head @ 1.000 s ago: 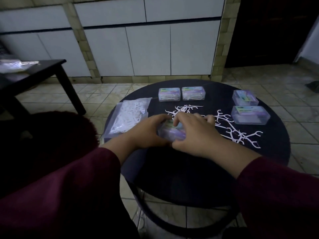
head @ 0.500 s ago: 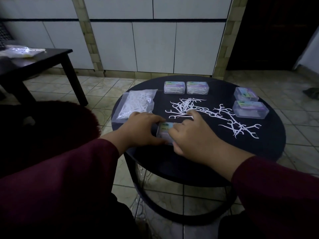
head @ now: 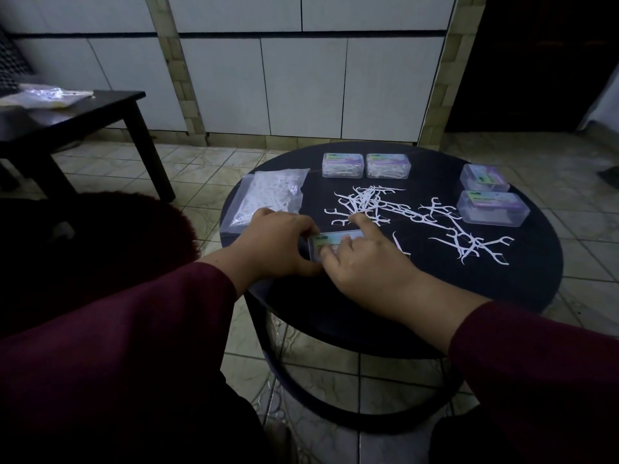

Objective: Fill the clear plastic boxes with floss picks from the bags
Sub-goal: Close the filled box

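- Near the front edge of the round black bench (head: 522,283), a small clear plastic box with a green and purple label (head: 335,238) lies flat between both hands.
- The left hand (head: 278,239) grips the box's left end, fingers curled over the top and thumb at the near side. The right hand (head: 365,259) holds its right side, with the forefinger stretched out toward the loose white floss picks (head: 375,204).
- Whether the lid is shut or ajar cannot be told; the hands cover it.
- Judging by this, the step is opening or closing the box. Steady it with the left hand and let the right work the lid alone.
- Keep it pressed flat so nothing spills.
- Supplies sit close: the clear bag of white floss picks (head: 268,195) lies just beyond the left hand.
- Two filled clear boxes (head: 365,165) stand at the far edge, and two more clear boxes (head: 489,195) stand to the right.
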